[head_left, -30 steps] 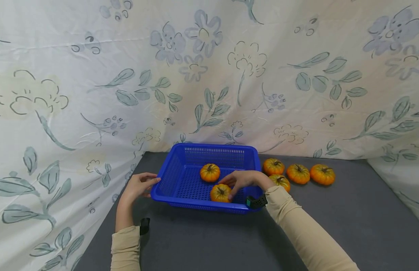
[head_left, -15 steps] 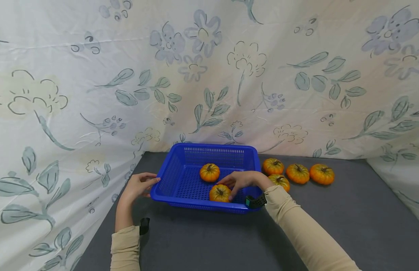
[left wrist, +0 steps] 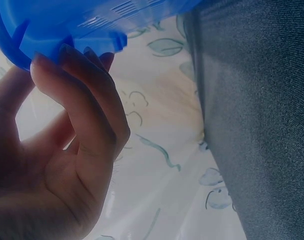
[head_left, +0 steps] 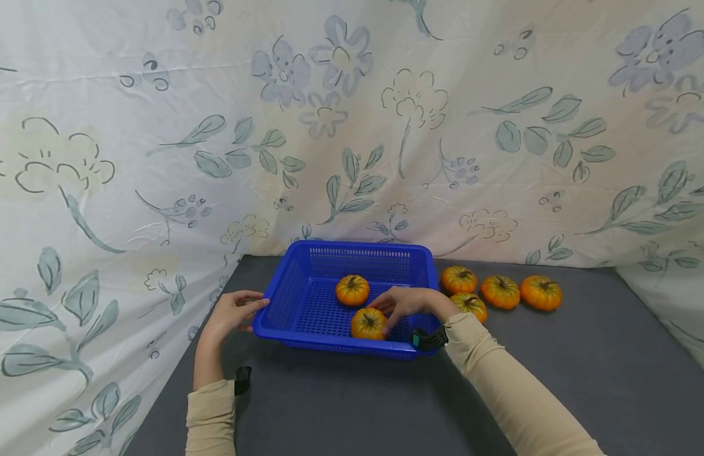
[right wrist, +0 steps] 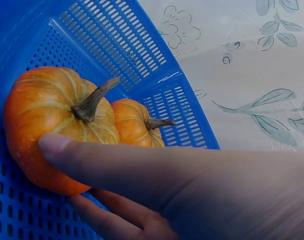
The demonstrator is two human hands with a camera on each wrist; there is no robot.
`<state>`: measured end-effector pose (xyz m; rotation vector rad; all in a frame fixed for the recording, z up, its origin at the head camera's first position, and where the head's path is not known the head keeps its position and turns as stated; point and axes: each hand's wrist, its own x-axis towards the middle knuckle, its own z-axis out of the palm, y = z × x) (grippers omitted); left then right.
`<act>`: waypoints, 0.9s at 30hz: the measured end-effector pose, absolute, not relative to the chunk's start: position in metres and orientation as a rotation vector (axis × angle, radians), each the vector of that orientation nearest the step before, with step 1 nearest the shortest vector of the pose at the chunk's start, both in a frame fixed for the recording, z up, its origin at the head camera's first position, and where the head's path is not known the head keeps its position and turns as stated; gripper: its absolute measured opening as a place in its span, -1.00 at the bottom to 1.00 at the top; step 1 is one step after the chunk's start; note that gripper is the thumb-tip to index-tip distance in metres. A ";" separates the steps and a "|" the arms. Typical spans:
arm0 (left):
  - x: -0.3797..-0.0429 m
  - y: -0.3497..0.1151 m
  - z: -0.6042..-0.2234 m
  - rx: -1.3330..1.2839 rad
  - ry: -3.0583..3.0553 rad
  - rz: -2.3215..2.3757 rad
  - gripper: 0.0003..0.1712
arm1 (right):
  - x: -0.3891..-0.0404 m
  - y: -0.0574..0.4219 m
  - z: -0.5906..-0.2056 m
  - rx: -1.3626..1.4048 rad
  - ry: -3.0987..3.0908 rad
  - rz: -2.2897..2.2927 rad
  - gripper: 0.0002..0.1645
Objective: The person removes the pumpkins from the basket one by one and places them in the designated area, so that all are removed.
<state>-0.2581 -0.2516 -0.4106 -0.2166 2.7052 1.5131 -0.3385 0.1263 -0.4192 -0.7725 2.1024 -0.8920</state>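
A blue plastic basket point(head_left: 329, 342) with slotted sides stands on the dark table. At its left end, my left hand point(head_left: 233, 313) grips the rim; the left wrist view shows the thumb and bent fingers against the blue plastic point(left wrist: 101, 22). My right hand point(head_left: 408, 302) reaches over the right side into the basket. It holds a small orange pumpkin point(head_left: 368, 325) near the front wall, with the thumb on the pumpkin's side point(right wrist: 41, 110) and other fingers low beside it, partly hidden. Behind it another small pumpkin point(head_left: 352, 290) sits on the basket floor.
Several more pumpkins lie on the table right of the basket: one at the back point(head_left: 459, 279), one partly behind the right wrist point(head_left: 471, 306), others farther right point(head_left: 501, 292). A flowered cloth point(head_left: 352, 158) hangs behind and along the sides of the table point(head_left: 340, 405).
The pumpkin in my right hand has shifted very slightly left within the basket. The left hand, the basket and the other pumpkins stay put.
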 end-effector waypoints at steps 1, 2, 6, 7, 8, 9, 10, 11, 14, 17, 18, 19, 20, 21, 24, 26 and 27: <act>-0.258 -0.251 -0.411 -0.219 2.706 1.513 -0.42 | -0.339 0.126 -0.419 -0.772 2.109 -0.897 -0.26; -0.259 -0.251 -0.411 -0.223 2.706 1.512 -0.42 | -0.339 0.127 -0.419 -0.773 2.114 -0.902 -0.26; -0.259 -0.250 -0.410 -0.226 2.706 1.507 -0.43 | -0.340 0.127 -0.420 -0.781 2.126 -0.928 -0.23; -0.259 -0.250 -0.410 -0.224 2.706 1.506 -0.43 | -0.340 0.128 -0.420 -0.785 2.127 -0.939 -0.23; -0.259 -0.250 -0.410 -0.223 2.707 1.505 -0.43 | -0.341 0.128 -0.419 -0.782 2.133 -0.949 -0.22; -0.259 -0.250 -0.410 -0.220 2.709 1.503 -0.43 | -0.340 0.128 -0.418 -0.776 2.140 -0.961 -0.21; -0.259 -0.250 -0.410 -0.218 2.711 1.502 -0.43 | -0.340 0.129 -0.417 -0.772 2.149 -0.971 -0.20; -0.259 -0.250 -0.410 -0.216 2.712 1.501 -0.43 | -0.340 0.129 -0.415 -0.774 2.158 -0.982 -0.20; -0.259 -0.250 -0.411 -0.211 2.716 1.498 -0.43 | -0.339 0.131 -0.409 -0.789 2.192 -1.003 -0.18; -0.259 -0.251 -0.411 -0.208 2.715 1.498 -0.43 | -0.338 0.133 -0.403 -0.816 2.209 -1.025 -0.16; -0.259 -0.251 -0.411 -0.209 2.715 1.499 -0.43 | -0.337 0.134 -0.401 -0.822 2.206 -1.038 -0.16; -0.259 -0.251 -0.411 -0.209 2.714 1.501 -0.44 | -0.337 0.134 -0.399 -0.824 2.204 -1.049 -0.16; -0.259 -0.251 -0.411 -0.207 2.715 1.502 -0.44 | -0.336 0.135 -0.397 -0.830 2.203 -1.056 -0.17; -0.259 -0.251 -0.411 -0.205 2.716 1.502 -0.44 | -0.336 0.136 -0.396 -0.836 2.201 -1.064 -0.17; -0.259 -0.251 -0.411 -0.203 2.717 1.504 -0.44 | -0.336 0.139 -0.392 -0.860 2.201 -1.075 -0.18; -0.259 -0.251 -0.412 -0.202 2.718 1.505 -0.44 | -0.335 0.143 -0.390 -0.877 2.213 -1.072 -0.19; -0.259 -0.251 -0.412 -0.203 2.718 1.506 -0.45 | -0.335 0.145 -0.389 -0.883 2.215 -1.076 -0.19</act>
